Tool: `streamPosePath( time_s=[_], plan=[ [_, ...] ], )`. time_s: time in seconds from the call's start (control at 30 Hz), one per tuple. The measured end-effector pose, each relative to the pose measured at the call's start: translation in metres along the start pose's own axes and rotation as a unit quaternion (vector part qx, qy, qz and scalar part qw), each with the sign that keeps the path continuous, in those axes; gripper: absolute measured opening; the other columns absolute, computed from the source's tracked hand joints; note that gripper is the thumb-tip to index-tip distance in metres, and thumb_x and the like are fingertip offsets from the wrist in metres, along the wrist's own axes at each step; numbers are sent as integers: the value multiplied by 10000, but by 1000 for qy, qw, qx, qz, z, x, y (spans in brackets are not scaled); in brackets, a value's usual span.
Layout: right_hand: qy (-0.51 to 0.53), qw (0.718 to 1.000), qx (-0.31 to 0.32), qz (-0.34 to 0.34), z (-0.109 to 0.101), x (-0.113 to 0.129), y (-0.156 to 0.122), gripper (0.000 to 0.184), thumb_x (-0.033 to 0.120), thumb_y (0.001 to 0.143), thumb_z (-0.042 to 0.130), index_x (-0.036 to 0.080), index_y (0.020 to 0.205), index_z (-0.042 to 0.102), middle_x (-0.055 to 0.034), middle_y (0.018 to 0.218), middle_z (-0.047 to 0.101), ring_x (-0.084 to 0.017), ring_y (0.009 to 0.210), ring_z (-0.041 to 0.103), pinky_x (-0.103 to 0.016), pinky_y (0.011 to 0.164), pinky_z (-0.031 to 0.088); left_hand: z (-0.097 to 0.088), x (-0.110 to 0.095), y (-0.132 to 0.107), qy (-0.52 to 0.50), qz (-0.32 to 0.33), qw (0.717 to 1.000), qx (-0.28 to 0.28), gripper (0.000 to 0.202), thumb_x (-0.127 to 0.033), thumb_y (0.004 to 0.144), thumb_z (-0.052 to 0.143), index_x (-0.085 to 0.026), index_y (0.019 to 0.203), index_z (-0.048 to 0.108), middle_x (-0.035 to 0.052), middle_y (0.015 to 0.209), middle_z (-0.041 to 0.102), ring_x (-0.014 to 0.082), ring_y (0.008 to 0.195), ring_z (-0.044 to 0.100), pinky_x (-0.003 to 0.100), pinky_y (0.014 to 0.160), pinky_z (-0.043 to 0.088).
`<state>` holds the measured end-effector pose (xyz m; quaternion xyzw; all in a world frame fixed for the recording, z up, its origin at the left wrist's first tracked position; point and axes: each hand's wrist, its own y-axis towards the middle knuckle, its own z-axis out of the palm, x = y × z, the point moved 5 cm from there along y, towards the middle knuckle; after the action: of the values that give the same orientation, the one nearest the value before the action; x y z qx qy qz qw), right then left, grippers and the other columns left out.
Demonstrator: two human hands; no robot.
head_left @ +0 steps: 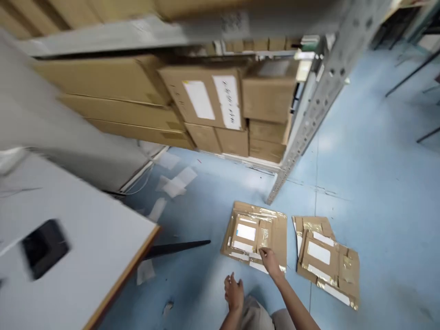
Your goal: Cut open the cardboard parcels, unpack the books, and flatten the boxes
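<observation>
My right hand [270, 263] reaches down to a flattened cardboard box [254, 234] lying on the blue floor, its fingers touching the box's near edge; whether they grip it I cannot make out. That box bears white labels and shiny tape. My left hand [234, 292] hovers just above my knee, fingers loosely curled and apart, with nothing in it. A second flattened cardboard box [328, 259] lies to the right of the first, untouched.
A white table [85, 256] with a dark device [44, 247] stands at the left. Metal shelving [309, 114] stacked with cardboard boxes [206, 98] fills the back. Loose paper scraps [175, 183] litter the floor near the shelf.
</observation>
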<state>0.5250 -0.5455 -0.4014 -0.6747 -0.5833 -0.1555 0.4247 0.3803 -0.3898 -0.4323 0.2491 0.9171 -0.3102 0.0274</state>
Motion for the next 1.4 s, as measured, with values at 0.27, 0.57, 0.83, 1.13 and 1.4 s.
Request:
streamPosePath(
  time_s=[0.27,0.57,0.83,1.13,1.4],
  plan=[
    [54,978,100,-173,-14,203,-145,477,545,847,396,197,765,712,-92,811,723,-249,754,668,-335,739,495,-138,46,-129,-90,33,990,106,640,-198,740,460,-249,1377,429,71,1490,351,182,1378,323,297,1087,306],
    [6,901,292,-321,23,393,-300,507,598,830,419,190,739,707,-110,789,710,-245,736,664,-328,704,506,-301,161,-218,-257,-111,959,31,610,-109,735,456,-163,1342,456,98,1451,369,178,1355,348,242,1070,309],
    [-36,836,407,-366,119,464,-374,467,575,785,452,180,790,701,-137,893,713,-259,817,665,-362,779,506,-368,260,-230,-358,-213,902,-113,530,-166,767,482,-126,1295,471,145,1373,418,201,1221,482,289,1031,360],
    [-99,785,528,-307,208,469,-406,461,572,726,444,172,826,650,-94,742,720,-210,572,640,-304,495,482,-494,403,-200,-246,-235,898,-278,402,-184,870,395,-135,1264,461,141,1268,514,229,1243,451,366,1041,362],
    [-185,768,539,-291,287,503,-408,283,350,762,467,153,899,616,-65,771,712,-167,530,606,-283,509,480,-577,510,-130,-157,-249,922,-252,430,-153,855,442,-78,1278,429,182,1367,442,268,1337,320,375,1100,248]
  ],
)
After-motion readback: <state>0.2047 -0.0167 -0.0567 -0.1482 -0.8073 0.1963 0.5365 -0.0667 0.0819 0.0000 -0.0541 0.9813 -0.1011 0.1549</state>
